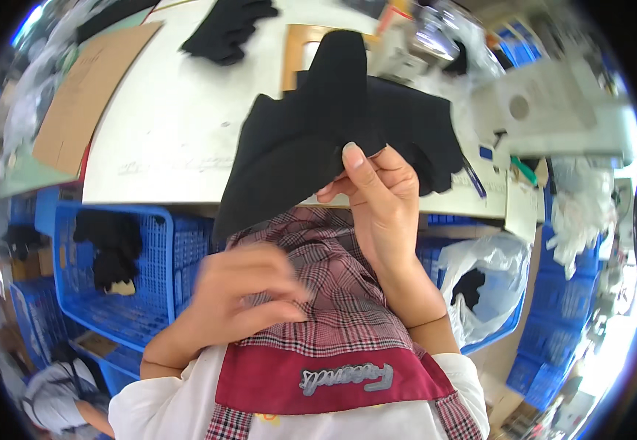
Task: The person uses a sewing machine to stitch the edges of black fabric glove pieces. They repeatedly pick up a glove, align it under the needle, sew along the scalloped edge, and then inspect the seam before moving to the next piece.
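Right hand (386,198): thumb and fingers (360,170) clamped on lower edge of black cloth (296,128). Left hand (241,293): blurred; thumb and fingers apart, nothing seen between them, near cloth's lower left corner. Cloth position: raised at front edge of worktop (157,169), left corner reaching past that edge. Handling (judged): light, soft, limp, not fragile; likely to fold where unsupported. Hold points: pinched lower edge, plus free left corner. Pen (474,178): near worktop's front right corner.

Plaid apron (311,323) w/ red band (260,381) has grey lettering (348,378), upside-dn.
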Demonstrator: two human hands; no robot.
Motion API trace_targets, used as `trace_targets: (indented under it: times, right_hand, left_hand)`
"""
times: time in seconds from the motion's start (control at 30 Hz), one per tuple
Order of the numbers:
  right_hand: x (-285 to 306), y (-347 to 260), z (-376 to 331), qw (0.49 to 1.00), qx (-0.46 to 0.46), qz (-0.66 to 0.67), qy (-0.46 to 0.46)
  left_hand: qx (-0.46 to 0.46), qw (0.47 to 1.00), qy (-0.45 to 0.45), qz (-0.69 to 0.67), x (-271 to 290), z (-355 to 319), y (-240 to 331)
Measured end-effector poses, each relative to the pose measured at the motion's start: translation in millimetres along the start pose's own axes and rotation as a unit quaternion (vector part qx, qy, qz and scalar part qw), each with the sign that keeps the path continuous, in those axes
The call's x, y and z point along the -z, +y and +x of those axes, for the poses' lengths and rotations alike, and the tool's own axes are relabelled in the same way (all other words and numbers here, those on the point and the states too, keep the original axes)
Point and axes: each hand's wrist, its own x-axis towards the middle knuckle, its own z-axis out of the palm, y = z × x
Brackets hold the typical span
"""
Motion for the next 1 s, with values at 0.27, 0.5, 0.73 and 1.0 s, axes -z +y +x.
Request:
trace_targets:
  times: [0.27, 0.5, 0.73, 1.0]
  right_hand:
    - [-31.9, 36.2, -10.0, 0.978, -0.12, -0.159, -0.062]
    - [-41.3, 27.5, 7.0, 0.759, 0.348, -0.547, -0.064]
    - [-54.2, 45.6, 11.7, 0.812, 0.203, -0.524, -0.16]
    - [-56.7, 65.1, 12.5, 0.887, 0.113, -0.434, -0.11]
  left_hand:
    - [0.148, 0.829, 0.386, -0.377, -19.5, 3.1, -49.0]
    - [0.153, 0.803, 0.437, -0.375, 0.3, 1.8, -62.8]
    - [0.156, 0.835, 0.418, -0.323, 3.9, -7.0, -64.5]
    - [0.138, 0.824, 0.44, -0.33, 1.8, -10.8, -66.1]
